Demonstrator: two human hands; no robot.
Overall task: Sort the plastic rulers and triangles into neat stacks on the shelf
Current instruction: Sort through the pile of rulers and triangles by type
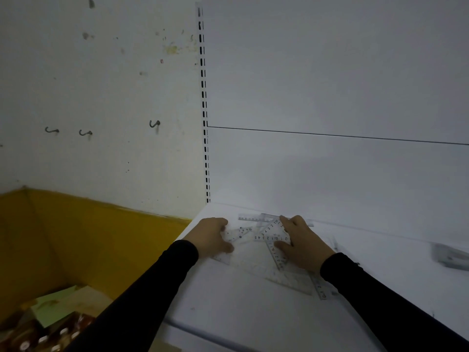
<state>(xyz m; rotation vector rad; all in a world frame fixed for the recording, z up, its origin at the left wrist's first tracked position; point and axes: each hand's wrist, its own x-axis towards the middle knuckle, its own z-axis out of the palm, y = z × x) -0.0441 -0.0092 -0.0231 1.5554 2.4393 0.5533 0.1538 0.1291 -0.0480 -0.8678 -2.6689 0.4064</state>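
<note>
Several clear plastic rulers and triangles lie overlapping on the white shelf [253, 308]. A clear triangle [269, 233] with black numbers sits between my hands. My left hand [212, 236] rests with its fingers on a clear triangle [237, 235] at the pile's left side. My right hand [303, 243] presses on the numbered triangle and on a ruler [278, 257] under its thumb. Another ruler [251, 218] lies along the shelf's back wall. More clear pieces [294, 282] spread toward me, partly under my right sleeve.
A grey object [450, 257] lies blurred at the shelf's right edge. Left of the shelf a yellow cardboard box [76, 237] holds paper and small bottles [38, 336]. A slotted upright [204, 110] marks the shelf's back left corner.
</note>
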